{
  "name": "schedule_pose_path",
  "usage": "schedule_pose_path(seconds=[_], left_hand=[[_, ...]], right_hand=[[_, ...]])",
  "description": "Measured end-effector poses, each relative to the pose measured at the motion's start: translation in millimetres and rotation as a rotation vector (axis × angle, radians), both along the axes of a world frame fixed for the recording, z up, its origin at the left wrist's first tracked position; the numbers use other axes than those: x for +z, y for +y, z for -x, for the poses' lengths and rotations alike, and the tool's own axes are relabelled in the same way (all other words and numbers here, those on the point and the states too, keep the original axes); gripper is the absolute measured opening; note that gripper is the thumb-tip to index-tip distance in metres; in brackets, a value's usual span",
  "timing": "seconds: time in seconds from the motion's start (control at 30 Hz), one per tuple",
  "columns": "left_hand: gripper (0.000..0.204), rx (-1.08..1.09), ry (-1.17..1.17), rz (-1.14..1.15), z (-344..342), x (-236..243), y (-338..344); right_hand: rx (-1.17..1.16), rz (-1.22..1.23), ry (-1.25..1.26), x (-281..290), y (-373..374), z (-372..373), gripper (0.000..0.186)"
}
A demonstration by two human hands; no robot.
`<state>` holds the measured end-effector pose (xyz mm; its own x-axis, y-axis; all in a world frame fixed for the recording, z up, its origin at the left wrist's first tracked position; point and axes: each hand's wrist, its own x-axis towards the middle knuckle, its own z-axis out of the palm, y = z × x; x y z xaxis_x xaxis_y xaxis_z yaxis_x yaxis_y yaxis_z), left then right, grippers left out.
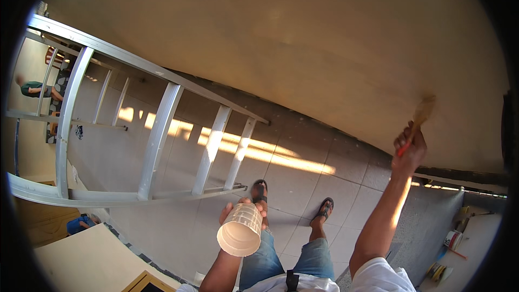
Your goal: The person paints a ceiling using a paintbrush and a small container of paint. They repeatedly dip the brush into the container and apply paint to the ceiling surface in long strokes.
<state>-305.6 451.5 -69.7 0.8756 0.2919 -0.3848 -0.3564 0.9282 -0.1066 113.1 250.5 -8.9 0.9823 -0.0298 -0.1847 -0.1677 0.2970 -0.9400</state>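
My left hand [226, 212] is wrapped round a pale plastic cup [238, 231], held low in front of my body. The cup's round end faces me; whether anything is inside is hard to make out. Out to the right, my right arm is stretched toward a large tan wall [303, 38]. In its closed fingers my right hand [412, 151] grips a paintbrush [424, 111] with red at the lower end of its handle. The bristles are up against the wall and look slightly blurred.
An aluminium ladder [157, 140] stands to my left, close to the wall. Tiled floor [308, 157] with strips of sunlight lies around my sandalled feet. One person in green [33, 88] is far left, another in blue [81, 224] lower left. Assorted items [453, 238] sit at right.
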Motion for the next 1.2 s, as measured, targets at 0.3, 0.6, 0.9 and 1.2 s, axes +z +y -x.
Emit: schedule_pose_path(seconds=[0.3,0.6,0.9,1.2], left_hand=[[0.051,0.066,0.057,0.045,45.7,8.4,5.1],[0.051,0.102,0.08,-0.044,59.1,13.0,3.3],[0.05,0.012,-0.072,0.016,16.1,20.2,-33.0],[0.051,0.003,-0.067,0.002,5.0,30.6,-45.6]], right_hand=[[0.195,-0.225,-0.036,3.2,340.7,75.8,0.021],[0.816,-0.337,0.237,39.2,362.5,61.9,0.017],[0.523,-0.438,0.182,63.5,17.3,-20.0,0.032],[0.867,-0.057,0.231,101.3,143.4,57.1,0.031]])
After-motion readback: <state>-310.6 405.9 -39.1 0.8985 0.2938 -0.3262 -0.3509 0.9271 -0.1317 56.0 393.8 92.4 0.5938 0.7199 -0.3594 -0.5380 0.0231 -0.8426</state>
